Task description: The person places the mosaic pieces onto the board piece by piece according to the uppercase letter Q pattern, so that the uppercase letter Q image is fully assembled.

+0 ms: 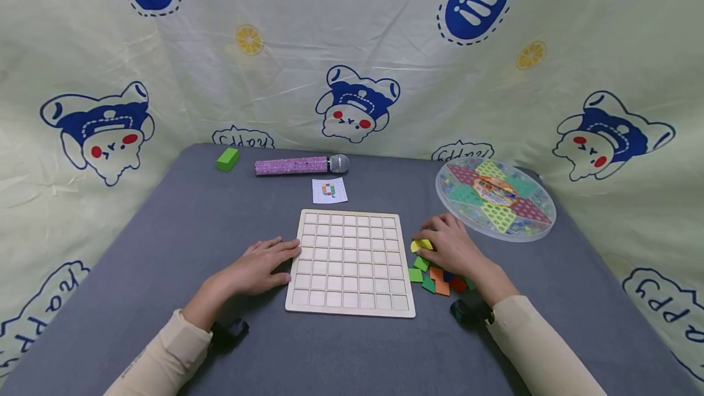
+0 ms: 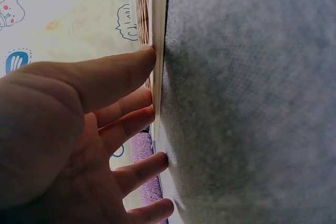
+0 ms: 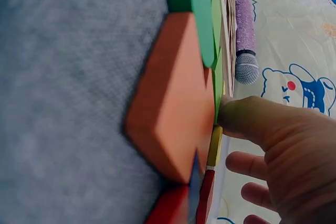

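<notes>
Patterned sheet: pale, printed with blue bears and orange slices, rising behind the far edge and along both sides.
Grey surface: cloth-topped, carrying everything; its far corners show in the head view.
Grid board: pale wood, flat near the middle of the surface, every cell bare; both wrist views catch it only edge-on.
Round game box: by the far right corner, star pattern on top.
Left hand: fingers straight and spread, touching the board's left edge; the left wrist view shows the palm, and the thumb tip against the board's side.
Right hand: thumb and forefinger pinch a yellow piece just beside the board's right edge; the right wrist view shows the other fingers loosely bent, the forefinger hidden.
Purple microphone: lying along the far edge, head to the right.
Card: between microphone and board, its small coloured design readable from the head view alone.
Green block: by the far left corner.
Loose pieces: orange, green, red and blue, heaped right of the board; their thickness shows in the right wrist view.
</notes>
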Available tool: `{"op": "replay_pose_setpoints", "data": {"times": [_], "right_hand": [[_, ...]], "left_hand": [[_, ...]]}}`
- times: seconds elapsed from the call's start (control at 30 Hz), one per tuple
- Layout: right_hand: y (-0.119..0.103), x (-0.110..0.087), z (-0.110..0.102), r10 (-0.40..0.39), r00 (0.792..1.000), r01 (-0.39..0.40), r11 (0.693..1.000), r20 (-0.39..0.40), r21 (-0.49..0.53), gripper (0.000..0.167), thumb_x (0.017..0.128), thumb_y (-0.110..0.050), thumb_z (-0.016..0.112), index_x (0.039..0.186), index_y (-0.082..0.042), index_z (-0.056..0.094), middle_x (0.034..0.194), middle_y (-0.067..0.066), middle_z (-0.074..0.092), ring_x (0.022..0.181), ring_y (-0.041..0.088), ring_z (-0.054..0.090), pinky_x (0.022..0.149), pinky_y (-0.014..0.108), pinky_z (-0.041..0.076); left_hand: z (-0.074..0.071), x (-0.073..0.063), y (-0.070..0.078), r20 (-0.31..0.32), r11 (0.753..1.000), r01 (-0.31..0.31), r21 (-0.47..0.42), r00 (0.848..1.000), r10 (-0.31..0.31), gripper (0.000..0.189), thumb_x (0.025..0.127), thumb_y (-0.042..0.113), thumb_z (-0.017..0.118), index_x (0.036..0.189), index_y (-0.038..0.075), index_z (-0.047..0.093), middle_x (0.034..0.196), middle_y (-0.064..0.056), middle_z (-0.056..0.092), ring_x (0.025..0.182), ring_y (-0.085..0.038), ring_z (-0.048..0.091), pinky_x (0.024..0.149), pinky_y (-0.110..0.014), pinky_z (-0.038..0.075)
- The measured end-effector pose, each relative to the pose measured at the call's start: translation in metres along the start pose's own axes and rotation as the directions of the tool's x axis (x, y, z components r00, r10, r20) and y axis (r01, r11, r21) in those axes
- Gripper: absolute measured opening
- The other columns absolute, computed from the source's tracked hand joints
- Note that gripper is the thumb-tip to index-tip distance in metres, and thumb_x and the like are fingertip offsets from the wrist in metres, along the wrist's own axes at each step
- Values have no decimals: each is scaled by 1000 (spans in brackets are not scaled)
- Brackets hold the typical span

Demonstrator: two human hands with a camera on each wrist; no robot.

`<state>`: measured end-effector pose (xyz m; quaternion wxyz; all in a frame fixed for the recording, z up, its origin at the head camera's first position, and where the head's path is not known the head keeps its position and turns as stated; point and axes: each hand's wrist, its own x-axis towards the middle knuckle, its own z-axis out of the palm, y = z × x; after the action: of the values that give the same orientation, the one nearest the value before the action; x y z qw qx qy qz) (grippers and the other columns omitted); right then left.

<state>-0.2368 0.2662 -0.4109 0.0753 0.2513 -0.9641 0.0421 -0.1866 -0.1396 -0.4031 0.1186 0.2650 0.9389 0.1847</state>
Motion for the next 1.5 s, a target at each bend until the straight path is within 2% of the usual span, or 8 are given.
{"op": "replay_pose_setpoints", "data": {"times": [0.2,0.47,0.93,1.23,1.5], "right_hand": [[1,-5,2,-8,1000,8,1000,-25,5,18,84,-29,71,100,-21,73,107,7,60,106,30,44,89,51,34],[-2,-6,1,-43,997,44,999,-62,15,19,83,-29,72,98,-17,71,100,4,61,101,26,46,86,48,36],[-43,20,-14,-120,983,125,992,-139,31,22,80,-27,76,98,-16,71,96,4,64,93,23,49,80,43,38],[-74,48,-15,-58,997,60,996,-42,60,23,83,-31,72,101,-17,72,100,3,66,94,22,51,82,42,40],[-97,74,-8,-67,997,64,993,24,100,22,84,-30,71,100,-16,72,101,3,67,95,23,54,83,43,45]], "left_hand": [[-1,0,0,-3,1000,-5,1,1000,5,56,93,25,59,144,10,41,154,-5,33,143,-39,23,110,-65,17],[-3,1,1,12,1000,9,2,1000,-9,56,93,26,59,144,10,40,154,-5,33,143,-39,23,109,-65,18],[-3,3,2,5,1000,9,2,1000,-9,56,92,26,61,143,10,43,153,-5,35,142,-39,25,108,-66,20],[-3,4,3,1,1000,18,21,1000,-18,56,91,27,62,142,11,43,153,-4,35,142,-38,26,106,-67,22],[-1,5,3,0,999,23,29,1000,-23,57,91,27,63,142,12,44,153,-4,36,141,-38,28,105,-66,25]]}}
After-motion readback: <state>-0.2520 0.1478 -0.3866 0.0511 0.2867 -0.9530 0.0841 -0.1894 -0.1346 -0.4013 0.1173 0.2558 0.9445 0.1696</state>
